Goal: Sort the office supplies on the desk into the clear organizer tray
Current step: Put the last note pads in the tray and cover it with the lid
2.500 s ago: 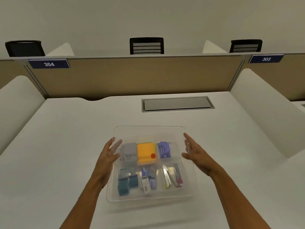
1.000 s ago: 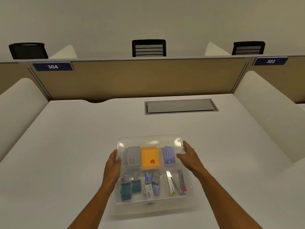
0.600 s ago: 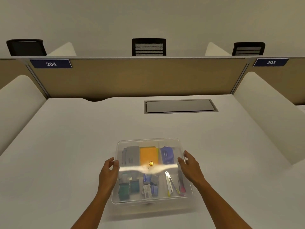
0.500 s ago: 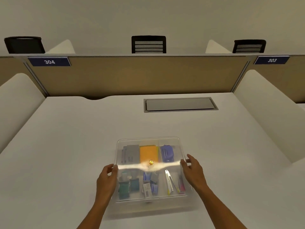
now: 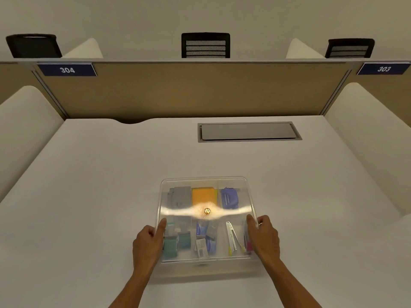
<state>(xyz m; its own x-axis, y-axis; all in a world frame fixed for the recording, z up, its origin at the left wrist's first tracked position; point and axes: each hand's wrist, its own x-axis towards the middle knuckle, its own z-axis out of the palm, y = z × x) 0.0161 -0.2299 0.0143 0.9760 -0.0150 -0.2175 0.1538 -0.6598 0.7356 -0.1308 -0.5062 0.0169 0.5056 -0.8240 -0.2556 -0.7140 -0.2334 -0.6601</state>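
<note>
Clear organizer tray sits on white desk, near edge, filled compartments: orange sticky notes, purple stapler. Left hand clamped on tray's left wall, right hand on right wall. Glare band across middle.

The organizer tray is clear hard-looking plastic, pretty glossy, with a bright streak of glare running straight across it. The desk is a smooth matt white top, no shine at all. The cable hatch set into it looks like brushed grey metal with a dull sheen. The divider panel behind reads as tan cloth or felt, flat and soft-looking, with a thin metal-looking trim. The sticky notes look like matt orange paper. The chair back has black mesh in a plastic-looking frame.
</note>
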